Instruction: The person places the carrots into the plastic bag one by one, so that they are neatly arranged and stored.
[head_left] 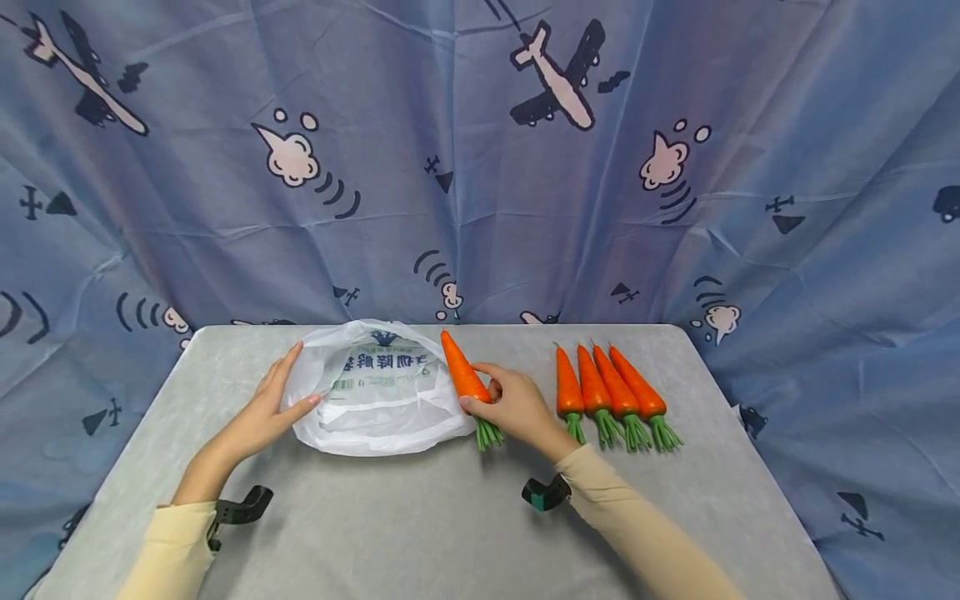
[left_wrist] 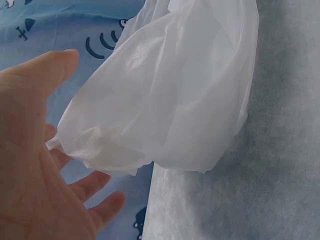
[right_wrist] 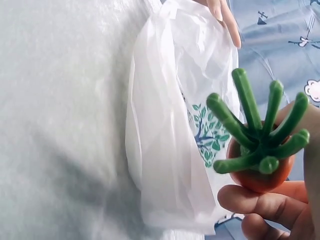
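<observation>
A white plastic bag (head_left: 382,396) with printed characters lies with its mouth facing me. My left hand (head_left: 264,410) is at the bag's left side, thumb and fingers spread along its rim; in the left wrist view the fingers (left_wrist: 90,185) are loosely extended beside the plastic. With my right hand (head_left: 517,408) I grip a carrot (head_left: 462,371) near its green top, its orange tip pointing away over the bag's right edge. The right wrist view shows the carrot's green stalks (right_wrist: 265,130) close up, next to the bag (right_wrist: 160,115).
Several more carrots (head_left: 600,387) lie side by side on the right of the grey table (head_left: 405,533), tips toward the back. A blue curtain (head_left: 465,167) printed with planes hangs behind the table edge. Both wrists wear dark camera mounts (head_left: 546,493).
</observation>
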